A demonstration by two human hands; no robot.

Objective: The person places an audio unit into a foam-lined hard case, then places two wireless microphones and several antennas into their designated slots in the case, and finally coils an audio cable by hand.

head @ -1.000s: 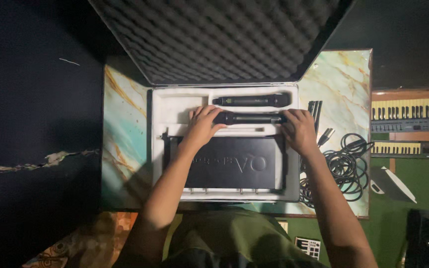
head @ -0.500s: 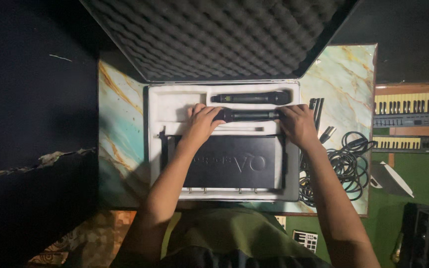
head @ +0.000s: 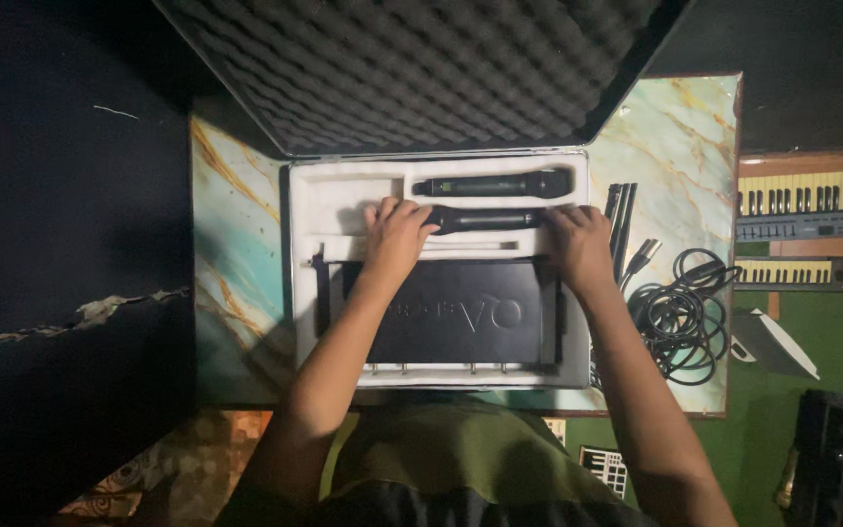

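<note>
Both hands (head: 397,234) (head: 578,244) hold one microphone (head: 485,219) (black).

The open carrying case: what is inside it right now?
Two black microphones lie in white foam above a black receiver unit. The left hand and right hand cover the lower microphone's ends.

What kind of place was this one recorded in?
Probably a home music studio or rehearsal room. Two keyboards lie at right, coiled cables sit on the marble-patterned table, and both hands rest on a microphone in a foam-lined case.
</note>
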